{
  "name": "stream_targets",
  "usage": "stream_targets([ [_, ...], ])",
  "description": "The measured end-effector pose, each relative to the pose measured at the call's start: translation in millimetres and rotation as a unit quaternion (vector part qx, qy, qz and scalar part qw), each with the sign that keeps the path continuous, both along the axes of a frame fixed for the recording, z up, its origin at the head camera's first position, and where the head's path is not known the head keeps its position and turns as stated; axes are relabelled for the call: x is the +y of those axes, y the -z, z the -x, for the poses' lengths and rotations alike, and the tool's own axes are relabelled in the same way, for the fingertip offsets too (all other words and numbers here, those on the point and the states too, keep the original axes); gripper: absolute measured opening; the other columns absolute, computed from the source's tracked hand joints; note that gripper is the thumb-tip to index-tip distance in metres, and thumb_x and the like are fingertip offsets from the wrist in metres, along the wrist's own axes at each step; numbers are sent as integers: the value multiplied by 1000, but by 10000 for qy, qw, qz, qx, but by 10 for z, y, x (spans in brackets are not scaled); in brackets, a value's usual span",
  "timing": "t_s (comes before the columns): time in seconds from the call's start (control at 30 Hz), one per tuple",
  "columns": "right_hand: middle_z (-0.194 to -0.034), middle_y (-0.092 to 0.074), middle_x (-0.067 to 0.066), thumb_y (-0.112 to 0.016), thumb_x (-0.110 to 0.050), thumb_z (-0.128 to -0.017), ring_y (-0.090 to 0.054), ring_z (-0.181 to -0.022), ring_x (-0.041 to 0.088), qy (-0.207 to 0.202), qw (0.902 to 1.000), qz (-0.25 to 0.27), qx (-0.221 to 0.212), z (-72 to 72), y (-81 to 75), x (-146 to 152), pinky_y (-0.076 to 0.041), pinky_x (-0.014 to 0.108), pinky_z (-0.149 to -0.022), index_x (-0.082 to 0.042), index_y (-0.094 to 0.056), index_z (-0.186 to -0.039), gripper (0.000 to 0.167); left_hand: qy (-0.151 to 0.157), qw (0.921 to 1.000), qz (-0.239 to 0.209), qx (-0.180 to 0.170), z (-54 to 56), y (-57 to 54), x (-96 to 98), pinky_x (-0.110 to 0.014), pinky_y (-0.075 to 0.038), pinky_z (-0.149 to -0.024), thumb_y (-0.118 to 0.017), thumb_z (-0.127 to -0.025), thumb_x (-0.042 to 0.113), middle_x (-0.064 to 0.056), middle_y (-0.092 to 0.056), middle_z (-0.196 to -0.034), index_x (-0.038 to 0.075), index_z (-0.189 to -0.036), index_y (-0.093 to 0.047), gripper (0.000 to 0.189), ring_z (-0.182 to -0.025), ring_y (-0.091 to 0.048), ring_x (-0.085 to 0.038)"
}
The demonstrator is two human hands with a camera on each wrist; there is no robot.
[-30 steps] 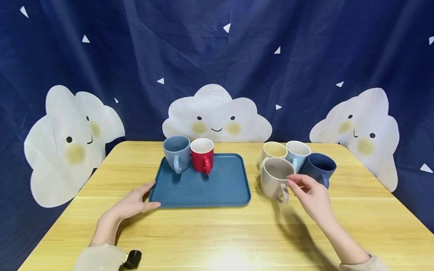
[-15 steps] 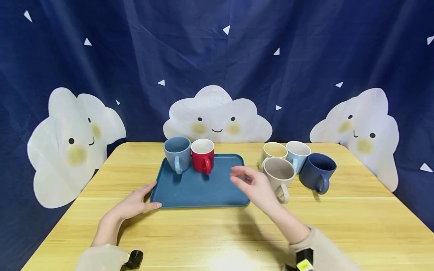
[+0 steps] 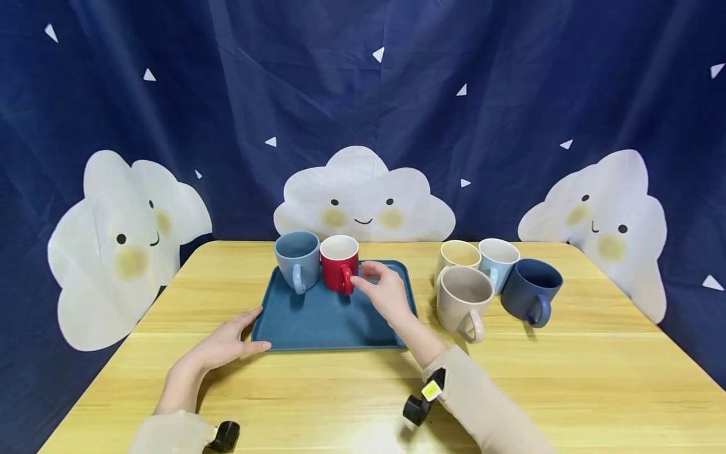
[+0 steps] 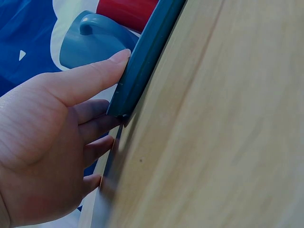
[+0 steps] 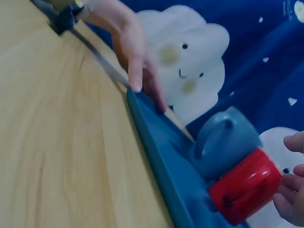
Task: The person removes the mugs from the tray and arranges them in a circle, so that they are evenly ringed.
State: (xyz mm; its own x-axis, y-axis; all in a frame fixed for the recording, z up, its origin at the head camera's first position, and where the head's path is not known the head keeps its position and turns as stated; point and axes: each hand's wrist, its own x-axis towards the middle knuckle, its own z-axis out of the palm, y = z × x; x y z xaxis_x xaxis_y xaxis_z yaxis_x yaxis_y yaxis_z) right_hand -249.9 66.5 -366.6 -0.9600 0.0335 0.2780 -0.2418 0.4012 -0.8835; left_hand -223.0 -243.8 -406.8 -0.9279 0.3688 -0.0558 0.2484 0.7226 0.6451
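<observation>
Left hand (image 3: pixel 224 343) laid, fingers extended, against left corner of rectangular teal tray (image 3: pixel 329 328). On tray, matte grey-blue mug (image 3: pixel 296 260) and glossy red mug (image 3: pixel 333 270) set upright. Beside red handle (image 3: pixel 346 279), right hand (image 3: pixel 389 296) held, fingers parted, nothing grasped; contact unclear. On wooden table (image 3: pixel 329 391), farther right: pale-yellow mug (image 3: pixel 459 254), beige mug (image 3: pixel 456 309), light-blue mug (image 3: pixel 499 253), navy mug (image 3: pixel 524 296).

Left hand (image 3: pixel 227 343) is on the edge of a blue tray (image 3: pixel 314 329), blue mug (image 3: pixel 309 268) and red mug (image 3: pixel 333 270) on top. Right hand (image 3: pixel 387 291) is basically at the red one's handle. Four more mugs (image 3: pixel 501 277) crowd the bench (image 3: pixel 317 397).
</observation>
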Motion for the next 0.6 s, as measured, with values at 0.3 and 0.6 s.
stream_targets([
  [0.3, -105, -65, 16, -57, -20, -93, -61, -93, 27, -236, 9941, 664, -827, 214, 194, -184, -52, 36, -77, 2, -60, -117, 33, 16, 10000, 31, -8, 7, 11, 0, -66, -10, -101, -67, -82, 43, -33, -25, -143, -6, -143, -25, 89, -131, -20, -50],
  [0.6, -81, -67, 12, -57, -19, -94, -63, -76, 23, -120, 9959, 440, -778, 290, 246, -270, -53, 28, -67, 3, -63, -98, 24, -16, 10000, 20, -9, 13, 4, -6, -66, -8, -102, -67, -82, 43, -33, -25, -143, -5, -143, -26, 88, -131, -19, -49],
])
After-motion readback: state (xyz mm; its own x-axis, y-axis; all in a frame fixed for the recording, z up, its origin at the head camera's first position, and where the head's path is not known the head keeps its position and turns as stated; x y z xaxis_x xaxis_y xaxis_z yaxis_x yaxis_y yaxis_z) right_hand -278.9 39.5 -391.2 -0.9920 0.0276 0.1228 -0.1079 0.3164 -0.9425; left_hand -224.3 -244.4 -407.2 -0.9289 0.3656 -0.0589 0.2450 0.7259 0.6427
